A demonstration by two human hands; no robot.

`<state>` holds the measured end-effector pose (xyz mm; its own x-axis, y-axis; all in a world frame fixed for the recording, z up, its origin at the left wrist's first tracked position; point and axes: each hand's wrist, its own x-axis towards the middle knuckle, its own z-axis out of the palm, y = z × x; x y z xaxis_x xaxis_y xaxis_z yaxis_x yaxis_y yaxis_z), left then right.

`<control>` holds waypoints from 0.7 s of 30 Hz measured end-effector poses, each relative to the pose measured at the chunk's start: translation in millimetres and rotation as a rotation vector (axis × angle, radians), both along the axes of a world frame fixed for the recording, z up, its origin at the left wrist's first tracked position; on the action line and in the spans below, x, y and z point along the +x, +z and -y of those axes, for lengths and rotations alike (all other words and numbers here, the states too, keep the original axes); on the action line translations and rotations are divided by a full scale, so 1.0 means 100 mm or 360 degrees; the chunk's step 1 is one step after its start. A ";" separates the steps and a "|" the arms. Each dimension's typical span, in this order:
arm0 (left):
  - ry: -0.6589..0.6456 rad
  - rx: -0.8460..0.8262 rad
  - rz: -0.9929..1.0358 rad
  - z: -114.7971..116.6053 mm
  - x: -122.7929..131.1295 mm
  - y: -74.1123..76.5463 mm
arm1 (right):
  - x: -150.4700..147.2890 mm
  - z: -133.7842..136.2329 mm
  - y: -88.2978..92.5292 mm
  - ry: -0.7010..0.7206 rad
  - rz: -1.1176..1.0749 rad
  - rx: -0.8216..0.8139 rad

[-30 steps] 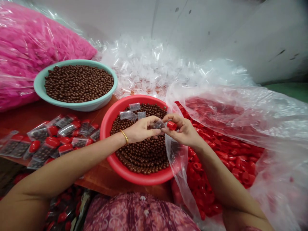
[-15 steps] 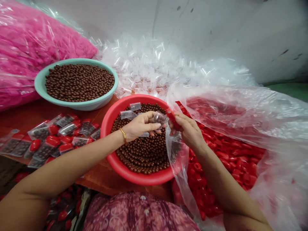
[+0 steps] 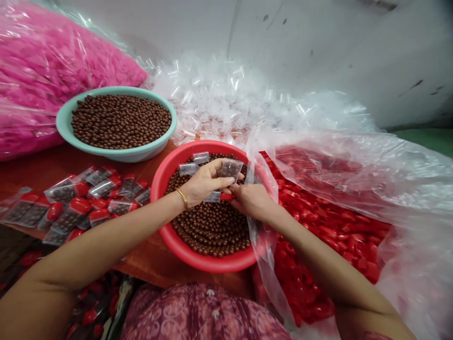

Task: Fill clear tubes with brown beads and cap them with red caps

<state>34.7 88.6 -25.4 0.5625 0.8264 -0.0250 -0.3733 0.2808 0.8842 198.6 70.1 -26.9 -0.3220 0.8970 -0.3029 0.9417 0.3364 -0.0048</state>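
My left hand [image 3: 202, 185], with a gold bangle at its wrist, grips a small clear plastic container [image 3: 231, 169] that has brown balls inside. Just below it, my right hand [image 3: 253, 200] pinches a red cap [image 3: 225, 196]; its fingertips are partly hidden. Both hands are over a red basin [image 3: 207, 267] of shiny brown balls [image 3: 208, 231]. Clear containers [image 3: 188, 169] lie on the balls by my left hand, and another [image 3: 212, 197] lies beneath it.
Filled red-capped containers [image 3: 71, 215] lie at left. Behind them stand a teal basin [image 3: 116, 155] of brown balls and a bag of pink pieces [image 3: 71, 61]. Clear containers [image 3: 219, 99] are heaped at the back. An open plastic bag [image 3: 357, 174] with red caps [image 3: 336, 236] adjoins the basin's right side.
My right hand has moved left and down from the bag's edge, bringing the red cap below the clear container. My left hand has tilted the container more upright.
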 end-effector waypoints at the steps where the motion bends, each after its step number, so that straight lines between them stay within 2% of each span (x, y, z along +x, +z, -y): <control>1: 0.0013 -0.0049 0.0025 -0.01 0.00 -0.01 | -0.04 0.00 -0.02 0.0061 0.0050 -0.0054; 5: 0.0007 -0.0225 0.0154 -0.03 -0.02 -0.02 | -0.07 0.01 -0.06 0.0158 0.0041 -0.0132; 9: -0.0052 -0.0344 0.0317 -0.05 -0.02 -0.01 | 0.11 -0.04 -0.01 0.0116 -0.0065 -0.0077; 11: -0.0098 -0.0358 0.0372 -0.05 -0.02 -0.02 | 0.22 -0.08 0.03 -0.0066 -0.0411 -0.0008; 13: -0.0137 -0.0340 0.0384 -0.04 -0.02 -0.03 | 0.30 -0.12 0.11 -0.0271 -0.0976 0.0078; 16: -0.0172 -0.0272 0.0331 -0.03 -0.01 -0.05 | 0.31 -0.15 0.29 -0.0426 -0.1626 0.0223; 18: -0.0179 -0.0232 0.0280 -0.02 -0.01 -0.06 | 0.26 -0.16 0.43 -0.0468 -0.1801 0.0280; 21: -0.0199 -0.0207 0.0200 -0.01 -0.01 -0.07 | 0.15 -0.18 0.56 -0.0447 -0.1881 0.0246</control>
